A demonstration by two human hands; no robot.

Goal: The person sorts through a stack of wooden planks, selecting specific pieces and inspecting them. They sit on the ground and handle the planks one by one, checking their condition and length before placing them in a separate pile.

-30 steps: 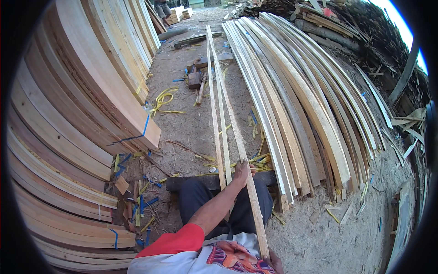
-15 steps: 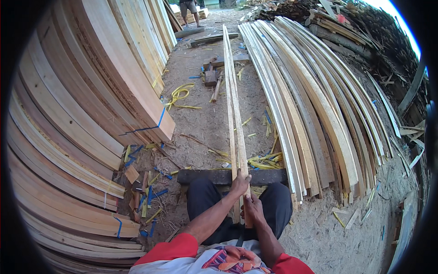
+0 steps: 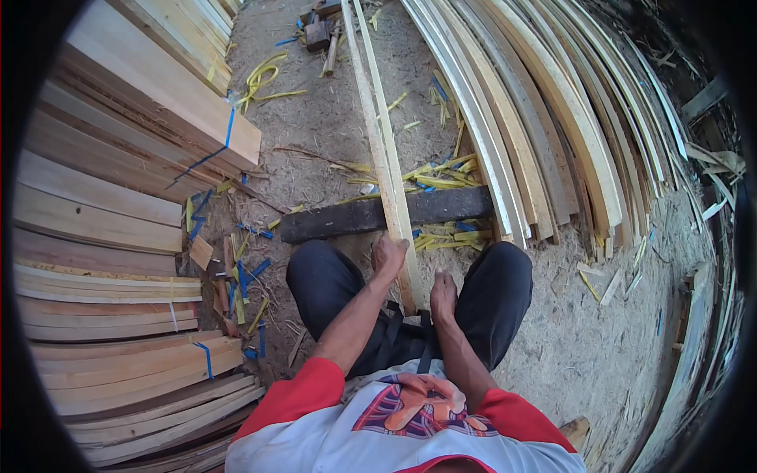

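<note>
Two long, thin wooden strips [image 3: 392,185] lie side by side, pointing away from me, their near ends between my knees. They rest across a dark wooden beam [image 3: 331,220] on the ground. My left hand [image 3: 389,257] is closed round the strips from the left, a little above their near ends. To the right of those ends, my right hand [image 3: 444,296] is held upright with its thumb up. It seems slightly apart from the wood, and its fingers are mostly hidden.
Stacked planks [image 3: 158,102], some tied with blue strap, fill the left side. Long boards [image 3: 544,134] lie in a row on the right. Yellow strapping [image 3: 260,79], blue scraps and a wooden mallet [image 3: 318,36] lie on the dirt ground.
The view has tilted down. The strips now lie together, where their near ends stood apart before. My right hand has moved off the strips to their right side; my left still grips them.
</note>
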